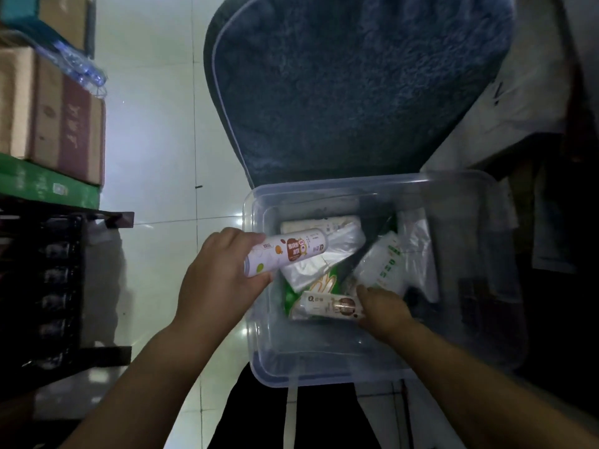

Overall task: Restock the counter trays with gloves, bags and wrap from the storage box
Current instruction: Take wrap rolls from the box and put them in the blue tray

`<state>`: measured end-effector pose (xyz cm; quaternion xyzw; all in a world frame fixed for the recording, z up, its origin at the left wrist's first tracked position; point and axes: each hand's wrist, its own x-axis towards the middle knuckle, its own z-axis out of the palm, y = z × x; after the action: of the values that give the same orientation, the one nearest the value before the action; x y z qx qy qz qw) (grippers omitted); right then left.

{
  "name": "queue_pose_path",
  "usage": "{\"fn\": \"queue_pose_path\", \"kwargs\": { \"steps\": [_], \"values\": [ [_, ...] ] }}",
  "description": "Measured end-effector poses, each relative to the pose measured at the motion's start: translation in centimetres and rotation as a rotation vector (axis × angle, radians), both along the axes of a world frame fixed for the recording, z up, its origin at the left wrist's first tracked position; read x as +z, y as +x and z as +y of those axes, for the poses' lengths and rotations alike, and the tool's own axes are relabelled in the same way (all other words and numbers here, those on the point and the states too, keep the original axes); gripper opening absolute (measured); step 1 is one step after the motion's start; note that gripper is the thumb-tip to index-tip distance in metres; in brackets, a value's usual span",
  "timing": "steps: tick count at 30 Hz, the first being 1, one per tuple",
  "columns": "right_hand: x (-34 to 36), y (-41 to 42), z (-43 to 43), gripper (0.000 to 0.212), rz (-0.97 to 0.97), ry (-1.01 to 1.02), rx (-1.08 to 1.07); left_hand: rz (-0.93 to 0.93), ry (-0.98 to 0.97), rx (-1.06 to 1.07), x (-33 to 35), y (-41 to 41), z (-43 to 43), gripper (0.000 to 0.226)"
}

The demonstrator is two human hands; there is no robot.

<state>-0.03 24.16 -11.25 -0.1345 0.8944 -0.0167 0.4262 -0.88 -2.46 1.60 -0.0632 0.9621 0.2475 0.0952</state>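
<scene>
Clear plastic made up the storage box (pixel 382 361), which sat on the pale tiled floor (pixel 155 131) just ahead of me, its far edge meeting a dark blue shaggy mat (pixel 356 85).

My left hand (pixel 217 280) was closed around the near end of a white roll of wrap (pixel 285 251), printed with a brown label and small fruit pictures. That roll was tilted, its far end reaching over the left rim of the box above the packs inside, clear of the floor.

My right hand (pixel 382 309) was down inside the box, fingers curled onto the right end of a second roll (pixel 327 306) of the same kind. This second roll lay across the near part of the contents, resting on a green pack (pixel 324 280) with a hand outline printed on it. Whether it had left the pile at all, I could not tell.

Further in lay a bundle of translucent white bags (pixel 324 257), a pale flat pack (pixel 317 223) against the far wall, and to the right a white pack with green lettering (pixel 382 264) leaning on more clear plastic bags (pixel 418 251).

Off to the left stood stacked cardboard cartons (pixel 58 115) on a green box (pixel 48 184), and nearer me a dark crate (pixel 55 286).
</scene>
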Motion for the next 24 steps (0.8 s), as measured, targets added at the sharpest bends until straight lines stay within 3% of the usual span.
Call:
{"fn": "queue_pose_path", "kwargs": {
  "steps": [3, 7, 14, 24],
  "values": [
    [4.2, 0.9, 1.5, 0.050, 0.113, 0.002, -0.091, 0.053, 0.050, -0.029, 2.3, 0.1, -0.2, 0.056],
    [10.4, 3.5, 2.7, 0.044, 0.329, 0.013, -0.246, 0.120, 0.156, -0.047, 5.6, 0.5, 0.0, 0.055],
    [19.8, 11.8, 3.2, 0.051, 0.619, -0.038, -0.683, 0.174, 0.323, -0.163, 10.4, 2.1, 2.2, 0.051],
    [30.5, 27.0, 6.8, 0.049, 0.895, 0.115, -0.922, 0.232, 0.653, -0.397, 16.2, 7.5, 12.8, 0.050]
  ]
}}
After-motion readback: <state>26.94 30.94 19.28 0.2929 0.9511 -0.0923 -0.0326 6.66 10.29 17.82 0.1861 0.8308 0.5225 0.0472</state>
